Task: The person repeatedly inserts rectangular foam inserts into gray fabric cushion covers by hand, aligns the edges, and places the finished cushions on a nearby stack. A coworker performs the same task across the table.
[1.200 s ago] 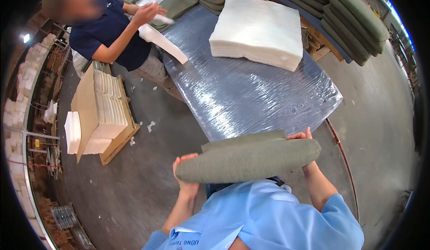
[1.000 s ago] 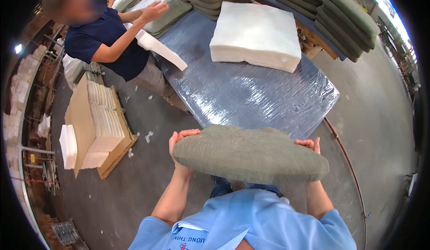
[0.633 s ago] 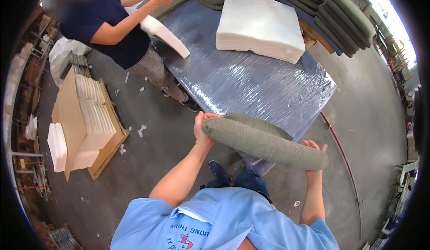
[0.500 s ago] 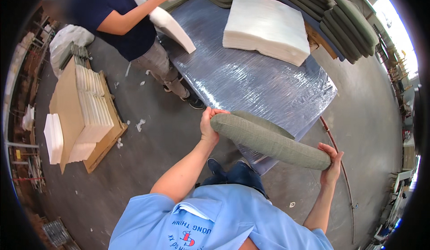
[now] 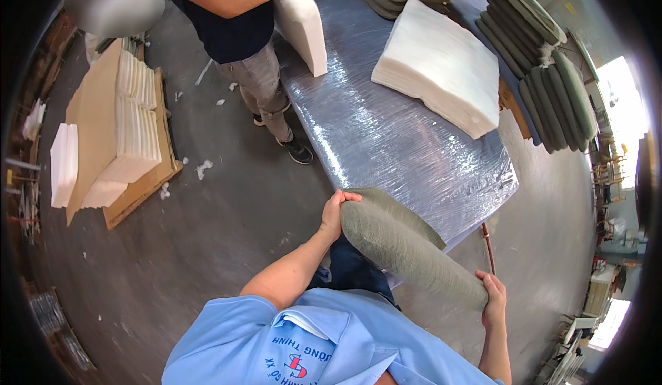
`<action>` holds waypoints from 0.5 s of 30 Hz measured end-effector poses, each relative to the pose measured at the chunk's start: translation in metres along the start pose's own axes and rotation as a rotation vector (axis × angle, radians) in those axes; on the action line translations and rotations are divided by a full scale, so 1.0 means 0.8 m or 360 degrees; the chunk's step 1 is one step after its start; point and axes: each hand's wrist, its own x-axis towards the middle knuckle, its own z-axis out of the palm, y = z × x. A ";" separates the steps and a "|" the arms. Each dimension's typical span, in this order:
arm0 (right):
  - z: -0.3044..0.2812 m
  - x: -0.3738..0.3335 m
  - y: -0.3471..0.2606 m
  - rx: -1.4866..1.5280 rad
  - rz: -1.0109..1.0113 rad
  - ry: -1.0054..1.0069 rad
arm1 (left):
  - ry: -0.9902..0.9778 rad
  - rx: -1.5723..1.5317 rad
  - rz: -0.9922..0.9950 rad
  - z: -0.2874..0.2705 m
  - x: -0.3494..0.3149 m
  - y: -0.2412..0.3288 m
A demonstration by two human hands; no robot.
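Between my two hands is a green fabric-covered cushion (image 5: 410,250), held on edge with its long rounded side toward me. My left hand (image 5: 338,213) grips its left end, fingers over the top corner. At the opposite end, my right hand (image 5: 493,295) is closed round the corner, with part of the fingers hidden behind it. A fabric flap shows along the cushion's far side. Just beyond lies the plastic-wrapped table (image 5: 386,130), its near edge partly covered by the cushion.
White padding sheets (image 5: 441,61) lie stacked on the table. Green cushions (image 5: 558,102) are piled at the far right, more at the back. A co-worker (image 5: 241,40) stands far left beside a white foam piece (image 5: 303,30). A pallet (image 5: 145,185) holds white foam slabs and cardboard.
My view has turned, shifting the table and stacks. The cushion's right end has dipped, so it slants more, and both hands still grip it. The co-worker's arm has moved.
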 end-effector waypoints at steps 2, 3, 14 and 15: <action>-0.008 0.012 -0.005 0.0063 0.0175 -0.0093 | 0.0100 0.0090 -0.0008 -0.006 0.006 -0.010; -0.009 0.017 -0.014 0.0087 0.0261 -0.0126 | 0.0182 0.0198 -0.0017 -0.007 0.007 -0.011; 0.032 0.144 0.071 -0.0092 0.1543 -0.0820 | 0.0471 -0.0457 -0.0875 -0.008 0.016 -0.027; 0.038 0.148 0.067 -0.0176 0.1429 -0.0842 | 0.0514 -0.0452 -0.0833 -0.007 0.025 -0.027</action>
